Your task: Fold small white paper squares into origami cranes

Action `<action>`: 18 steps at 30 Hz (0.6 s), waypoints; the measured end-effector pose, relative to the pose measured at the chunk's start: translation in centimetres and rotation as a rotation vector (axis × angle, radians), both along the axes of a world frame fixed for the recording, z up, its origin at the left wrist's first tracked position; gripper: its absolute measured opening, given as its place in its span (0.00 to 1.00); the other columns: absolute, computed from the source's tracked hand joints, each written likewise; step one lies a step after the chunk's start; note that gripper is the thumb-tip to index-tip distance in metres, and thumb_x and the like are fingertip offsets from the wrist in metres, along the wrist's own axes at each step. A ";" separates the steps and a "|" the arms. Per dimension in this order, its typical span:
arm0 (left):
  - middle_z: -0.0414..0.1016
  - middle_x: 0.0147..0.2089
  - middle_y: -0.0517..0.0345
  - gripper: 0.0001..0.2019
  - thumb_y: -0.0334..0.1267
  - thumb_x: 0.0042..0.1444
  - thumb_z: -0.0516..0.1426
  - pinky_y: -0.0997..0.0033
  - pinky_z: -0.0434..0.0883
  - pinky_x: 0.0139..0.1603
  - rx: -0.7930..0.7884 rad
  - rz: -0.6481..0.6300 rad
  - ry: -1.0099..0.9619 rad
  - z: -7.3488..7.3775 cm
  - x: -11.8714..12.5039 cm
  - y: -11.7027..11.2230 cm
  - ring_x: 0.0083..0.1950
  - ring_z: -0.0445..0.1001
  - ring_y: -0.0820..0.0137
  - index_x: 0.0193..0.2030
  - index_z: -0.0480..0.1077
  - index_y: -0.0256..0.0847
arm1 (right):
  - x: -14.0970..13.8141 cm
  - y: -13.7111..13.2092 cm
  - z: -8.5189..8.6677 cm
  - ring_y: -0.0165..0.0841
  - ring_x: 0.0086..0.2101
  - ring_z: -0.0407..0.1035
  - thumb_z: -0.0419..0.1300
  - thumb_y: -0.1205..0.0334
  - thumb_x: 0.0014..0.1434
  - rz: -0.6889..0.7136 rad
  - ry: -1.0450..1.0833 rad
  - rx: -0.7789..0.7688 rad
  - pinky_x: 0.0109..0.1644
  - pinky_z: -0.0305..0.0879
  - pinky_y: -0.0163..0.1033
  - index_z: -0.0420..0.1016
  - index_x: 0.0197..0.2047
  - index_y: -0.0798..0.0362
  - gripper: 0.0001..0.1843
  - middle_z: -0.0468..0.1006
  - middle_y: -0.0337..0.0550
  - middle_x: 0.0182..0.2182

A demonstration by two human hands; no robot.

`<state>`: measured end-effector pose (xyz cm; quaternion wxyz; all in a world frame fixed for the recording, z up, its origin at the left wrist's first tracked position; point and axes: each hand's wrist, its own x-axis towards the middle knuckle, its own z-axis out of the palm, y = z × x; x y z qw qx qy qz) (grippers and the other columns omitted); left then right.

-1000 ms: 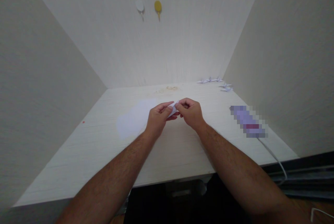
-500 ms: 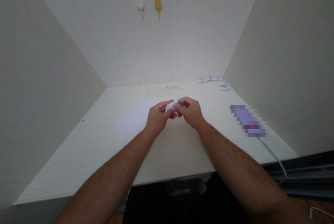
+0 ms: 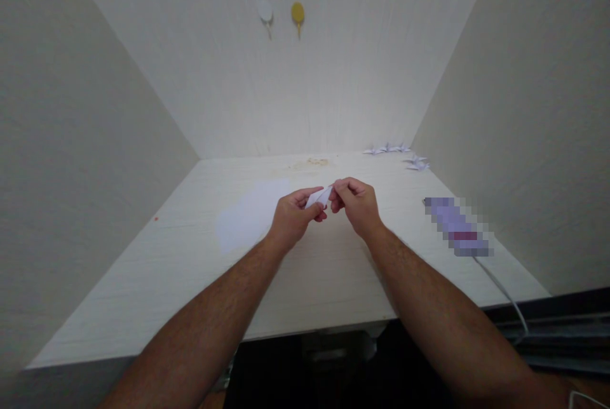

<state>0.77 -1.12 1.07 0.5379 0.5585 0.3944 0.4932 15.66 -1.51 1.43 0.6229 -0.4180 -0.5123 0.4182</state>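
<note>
Head view: a folded white paper piece (image 3: 318, 197) is being clamped by the left hand (image 3: 290, 217), its right tip being pinched by the right hand (image 3: 361, 206).

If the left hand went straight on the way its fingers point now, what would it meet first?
Most likely the right hand, which sits across from the left hand at the other end of the folded white paper. Depth is unclear in this single view, so it might narrowly miss.
</note>
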 end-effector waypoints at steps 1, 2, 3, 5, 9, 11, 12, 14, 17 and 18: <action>0.79 0.31 0.55 0.22 0.35 0.45 0.66 0.73 0.73 0.29 0.009 0.012 0.016 -0.1 0.0 0.0 0.27 0.74 0.73 0.49 0.75 0.33 | 0.0 0.0 0.0 0.25 0.18 0.65 0.63 0.50 0.52 0.013 0.004 -0.012 0.21 0.63 0.32 0.73 0.30 0.53 0.14 0.73 0.36 0.20; 0.79 0.30 0.56 0.22 0.35 0.46 0.65 0.73 0.72 0.28 0.024 0.025 0.037 -0.2 0.0 0.0 0.26 0.74 0.74 0.50 0.75 0.33 | -0.1 0.0 0.0 0.26 0.18 0.65 0.65 0.50 0.51 0.036 -0.005 -0.027 0.20 0.62 0.32 0.73 0.32 0.54 0.14 0.73 0.35 0.20; 0.78 0.29 0.56 0.22 0.36 0.46 0.65 0.73 0.72 0.28 0.040 0.040 0.059 -0.3 0.1 0.0 0.26 0.74 0.74 0.50 0.75 0.34 | -0.2 0.0 0.0 0.26 0.17 0.65 0.66 0.51 0.49 0.061 -0.031 -0.045 0.20 0.62 0.31 0.74 0.33 0.54 0.15 0.72 0.34 0.19; 0.78 0.29 0.57 0.23 0.39 0.47 0.65 0.73 0.72 0.28 0.065 0.057 0.092 -0.5 0.1 0.0 0.25 0.74 0.74 0.51 0.75 0.35 | -0.3 0.0 -0.1 0.26 0.16 0.64 0.68 0.54 0.46 0.088 -0.107 -0.078 0.18 0.60 0.31 0.74 0.33 0.54 0.15 0.71 0.33 0.16; 0.80 0.32 0.56 0.25 0.40 0.44 0.67 0.70 0.76 0.31 0.060 0.000 0.056 -0.5 0.0 0.0 0.27 0.76 0.72 0.52 0.75 0.37 | -0.2 0.1 -0.2 0.26 0.15 0.64 0.67 0.57 0.47 0.093 -0.110 -0.102 0.18 0.60 0.31 0.73 0.28 0.55 0.11 0.71 0.34 0.15; 0.80 0.33 0.56 0.26 0.39 0.43 0.68 0.66 0.77 0.34 0.037 -0.028 0.013 -0.3 -0.1 0.0 0.28 0.77 0.71 0.52 0.74 0.37 | -0.1 0.2 -0.2 0.26 0.16 0.65 0.66 0.57 0.47 0.114 -0.045 -0.110 0.19 0.62 0.31 0.73 0.27 0.56 0.11 0.72 0.35 0.15; 0.80 0.33 0.55 0.26 0.39 0.43 0.68 0.64 0.78 0.36 0.017 -0.038 -0.010 -0.2 -0.1 0.0 0.29 0.77 0.70 0.51 0.74 0.36 | 0.0 0.2 -0.2 0.26 0.16 0.65 0.66 0.57 0.47 0.118 -0.025 -0.112 0.19 0.63 0.31 0.73 0.28 0.56 0.11 0.73 0.35 0.15; 0.80 0.34 0.53 0.23 0.41 0.44 0.68 0.63 0.78 0.38 -0.033 -0.054 -0.057 -0.2 -0.2 0.0 0.30 0.79 0.68 0.48 0.74 0.34 | 0.1 0.3 -0.2 0.26 0.16 0.65 0.67 0.57 0.47 0.104 -0.018 -0.101 0.19 0.62 0.31 0.73 0.28 0.56 0.11 0.72 0.35 0.15; 0.80 0.32 0.51 0.18 0.43 0.45 0.67 0.63 0.77 0.38 -0.109 -0.054 -0.106 -0.5 -0.2 0.3 0.33 0.80 0.66 0.39 0.73 0.33 | 0.1 0.2 -0.3 0.26 0.16 0.65 0.67 0.57 0.47 0.068 -0.065 -0.075 0.19 0.62 0.31 0.74 0.28 0.56 0.11 0.72 0.35 0.15; 0.80 0.31 0.51 0.17 0.43 0.45 0.68 0.64 0.77 0.38 -0.126 -0.045 -0.110 -0.6 -0.2 0.3 0.33 0.80 0.65 0.36 0.73 0.33 | 0.1 0.2 -0.3 0.26 0.16 0.65 0.66 0.57 0.48 0.062 -0.086 -0.071 0.19 0.61 0.30 0.74 0.28 0.56 0.11 0.72 0.35 0.15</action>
